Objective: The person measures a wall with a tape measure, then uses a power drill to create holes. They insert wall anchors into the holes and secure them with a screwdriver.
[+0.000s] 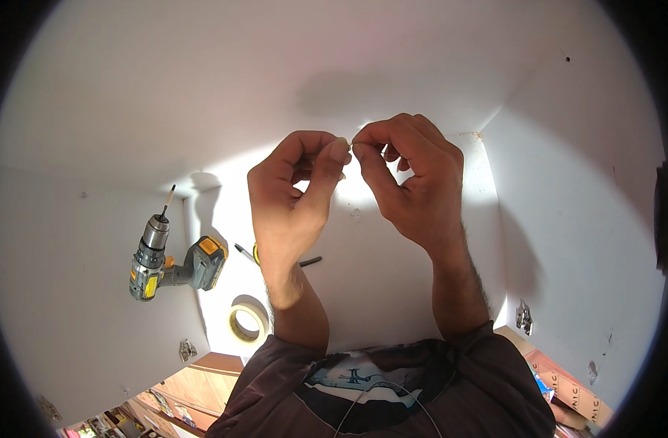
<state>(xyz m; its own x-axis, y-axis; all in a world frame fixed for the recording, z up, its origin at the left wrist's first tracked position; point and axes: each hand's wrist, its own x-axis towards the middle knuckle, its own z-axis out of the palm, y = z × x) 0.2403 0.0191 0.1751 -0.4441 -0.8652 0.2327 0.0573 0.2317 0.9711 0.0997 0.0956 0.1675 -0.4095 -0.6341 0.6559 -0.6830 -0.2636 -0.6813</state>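
My left hand [294, 193] and my right hand [411, 179] are raised side by side inside a white cabinet box [129, 102]. The fingertips of both hands meet and pinch one tiny pale object [350, 144], too small to identify. Both hands are curled, thumbs pressed against forefingers. Both forearms rise from the lower edge.
A grey and yellow cordless drill [170, 263] lies on the cabinet's bottom panel at the left. A roll of pale tape [246, 323] sits below it, and a dark pen or screwdriver [245, 252] lies partly behind my left wrist. Metal hinges [524, 317] are fixed on the side panels.
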